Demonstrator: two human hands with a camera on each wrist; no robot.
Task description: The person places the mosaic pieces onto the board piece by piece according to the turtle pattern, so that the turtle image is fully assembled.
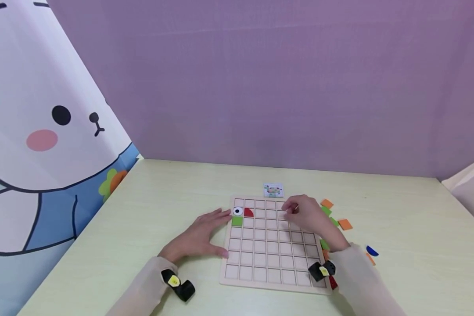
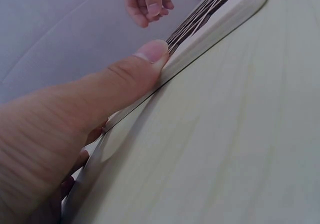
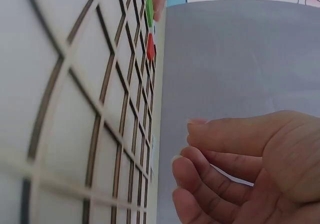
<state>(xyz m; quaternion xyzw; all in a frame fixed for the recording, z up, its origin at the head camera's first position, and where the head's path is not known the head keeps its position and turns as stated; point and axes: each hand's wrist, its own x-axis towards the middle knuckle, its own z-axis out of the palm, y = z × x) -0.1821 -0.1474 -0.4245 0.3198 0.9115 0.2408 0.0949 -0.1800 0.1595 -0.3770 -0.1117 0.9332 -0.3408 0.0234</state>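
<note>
White and blue, a cartoon-animal panel (image 1: 43, 96) stands at my far left. Next I see the left hand (image 1: 201, 235), spread and grasping nothing, thumb and fingertips touching the left edge of a pale wooden grid board (image 1: 274, 286) on the pale wood-grain table (image 1: 181, 188). In its upper-left cells I have a square tile with a white-and-black eye (image 1: 238, 211), a green square tile (image 1: 237, 221) just below and a red quarter-round tile (image 1: 248, 213) beside the eye. A small printed card (image 1: 273, 190) lies past the far edge. The right hand (image 1: 309, 216) hovers over the upper-right cells, fingers loosely curled; I see nothing in its grasp. Farther right lie an orange four-sided piece (image 1: 345, 224) and a blue half-round piece (image 1: 372, 250).
</note>
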